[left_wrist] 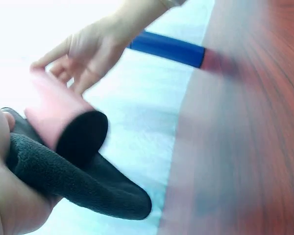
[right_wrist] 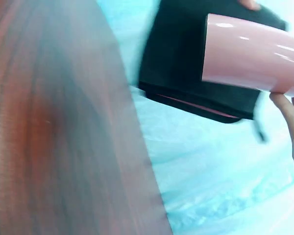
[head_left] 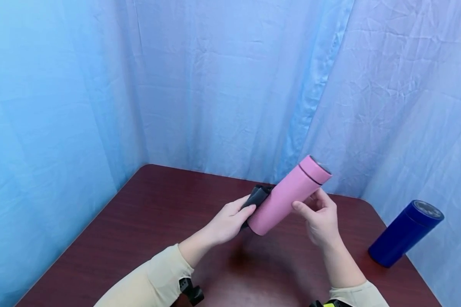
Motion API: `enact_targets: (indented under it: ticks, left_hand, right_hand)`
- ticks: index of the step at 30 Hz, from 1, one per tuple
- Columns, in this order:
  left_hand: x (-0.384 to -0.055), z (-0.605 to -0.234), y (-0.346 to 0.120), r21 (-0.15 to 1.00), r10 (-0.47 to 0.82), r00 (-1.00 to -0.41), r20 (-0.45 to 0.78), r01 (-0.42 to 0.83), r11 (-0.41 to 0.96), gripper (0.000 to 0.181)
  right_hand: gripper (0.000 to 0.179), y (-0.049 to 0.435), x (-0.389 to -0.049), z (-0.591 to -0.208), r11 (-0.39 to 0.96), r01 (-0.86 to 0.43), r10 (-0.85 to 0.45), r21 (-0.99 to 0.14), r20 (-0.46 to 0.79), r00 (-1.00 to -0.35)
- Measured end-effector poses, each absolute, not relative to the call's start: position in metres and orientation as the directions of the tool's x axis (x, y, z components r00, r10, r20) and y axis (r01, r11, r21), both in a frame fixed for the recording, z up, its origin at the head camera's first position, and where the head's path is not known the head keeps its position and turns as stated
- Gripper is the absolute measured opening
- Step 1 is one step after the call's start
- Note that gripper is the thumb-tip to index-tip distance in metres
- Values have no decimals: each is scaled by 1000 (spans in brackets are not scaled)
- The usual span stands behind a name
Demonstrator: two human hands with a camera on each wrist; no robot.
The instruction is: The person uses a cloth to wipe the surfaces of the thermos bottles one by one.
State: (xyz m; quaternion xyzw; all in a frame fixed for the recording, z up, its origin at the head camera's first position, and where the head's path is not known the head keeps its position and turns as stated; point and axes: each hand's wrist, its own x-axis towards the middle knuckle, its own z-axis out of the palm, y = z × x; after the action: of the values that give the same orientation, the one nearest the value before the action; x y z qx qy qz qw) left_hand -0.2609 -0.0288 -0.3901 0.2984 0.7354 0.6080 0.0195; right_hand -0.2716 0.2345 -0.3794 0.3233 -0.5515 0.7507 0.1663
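Observation:
A pink thermos (head_left: 286, 198) is held tilted above the table, its lid end up to the right. My right hand (head_left: 322, 219) grips it from the right, below the lid, with thumb and fingers. A folded dark grey cloth (head_left: 258, 196) is pinched in my left hand (head_left: 228, 219) and lies against the thermos's lower side. The left wrist view shows the black base of the thermos (left_wrist: 83, 134) beside the fuzzy cloth (left_wrist: 78, 178). In the right wrist view the cloth (right_wrist: 186, 58) spreads flat behind the thermos (right_wrist: 255, 54).
A dark blue thermos (head_left: 405, 234) stands near the right edge of the reddish-brown table (head_left: 157, 213). Light blue curtains (head_left: 223, 85) hang around the table's back and sides.

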Motion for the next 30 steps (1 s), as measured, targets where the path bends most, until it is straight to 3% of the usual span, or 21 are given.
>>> enact_targets:
  ticks: [6,10,13,21,26,30]
  left_hand:
    - [-270,-385,-15,953,440,-857,268,304,12,47]
    - [-274,-401,-18,986,446,-882,156,167,-13,47]
    - [-269,-416,-24,991,451,-884,126,133,-17,46]
    - [-253,-413,-28,930,428,-831,355,362,-69,45]
    - [-251,-394,-16,855,401,-767,501,509,-96,52]
    - [-261,-385,-6,846,375,-768,519,523,-99,52]
  right_hand:
    - [53,223,-265,-385,-125,-593,-102,-795,605,-790]
    - [54,224,-263,-383,-108,-573,-88,-813,582,-809]
    - [55,226,-263,-380,-131,-546,-59,-828,556,-829]
    - [62,223,-270,-380,-55,-518,33,-854,517,-856]
    - [64,213,-268,-391,30,-502,-13,-864,502,-865]
    - [66,206,-266,-395,35,-485,-36,-874,484,-874]
